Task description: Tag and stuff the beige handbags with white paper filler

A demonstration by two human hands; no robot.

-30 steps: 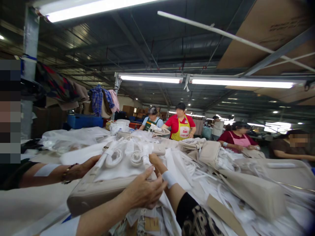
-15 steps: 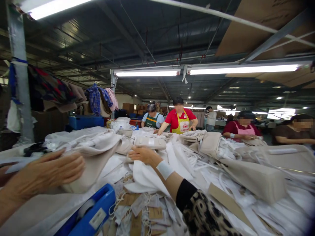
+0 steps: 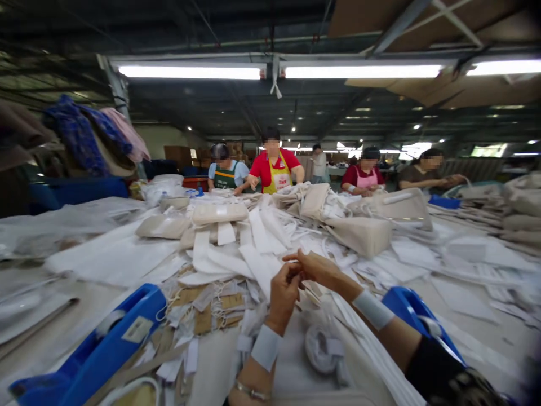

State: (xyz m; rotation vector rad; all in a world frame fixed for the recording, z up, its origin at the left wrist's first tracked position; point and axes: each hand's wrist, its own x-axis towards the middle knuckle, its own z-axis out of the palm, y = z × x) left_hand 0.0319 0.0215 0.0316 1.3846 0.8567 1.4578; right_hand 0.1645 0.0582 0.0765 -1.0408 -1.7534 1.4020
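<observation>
My left hand (image 3: 284, 294) and my right hand (image 3: 318, 269) meet at the fingertips over the middle of the table. The left fingers are curled in a pinch against the right fingers. My right hand has one finger stretched to the left and the others bent down. Anything between the fingertips is too small or hidden to make out. Below the hands lies a beige bag (image 3: 291, 366), partly covered by my arms. On it rests a coiled strap in clear wrapping (image 3: 322, 351). White strips (image 3: 359, 338) run beside it, under my right forearm.
Blue tape dispensers stand at the left (image 3: 112, 344) and right (image 3: 416, 316). Brown and white hang tags with strings (image 3: 211, 304) lie in a pile. Beyond are white sheets (image 3: 114, 254) and beige bags (image 3: 359, 234). Several co-workers stand across the table.
My left hand has come from the left side to meet my right hand, which is now lower and further right. The view has turned right. The beige bag by my left hand has left that spot.
</observation>
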